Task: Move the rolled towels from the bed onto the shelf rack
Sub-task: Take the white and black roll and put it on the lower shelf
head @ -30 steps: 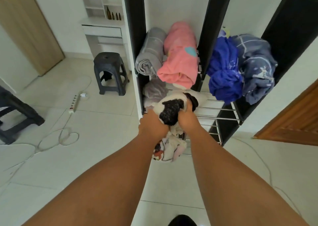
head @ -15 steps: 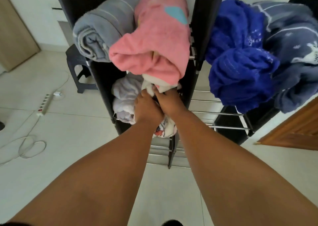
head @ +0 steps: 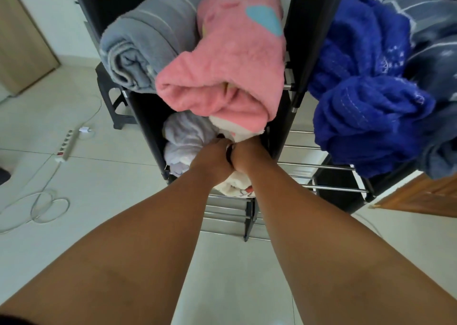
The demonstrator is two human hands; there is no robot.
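Observation:
A black-framed shelf rack [head: 298, 40] with metal bars stands in front of me. A white rolled towel with black and red print [head: 237, 185] lies on its lower left shelf, under the pink towel. My left hand [head: 211, 160] and my right hand [head: 247, 155] are side by side, both closed on this towel and pressing it into the shelf. Beside it on the left sits a pale lilac rolled towel [head: 184, 139]. On the upper left shelf rest a grey rolled towel [head: 146, 40] and a pink rolled towel [head: 230, 62].
A bright blue towel [head: 363, 102] and a dark blue patterned one [head: 435, 60] hang over the upper right shelf. Bare metal bars [head: 319, 166] lie lower right. A black stool [head: 111, 97], a power strip [head: 65, 146] and cables [head: 42, 206] are on the tiled floor at left.
The view has closed in on the rack. My two hands have pushed the white printed towel from in front of the rack into the lower left shelf beneath the pink towel.

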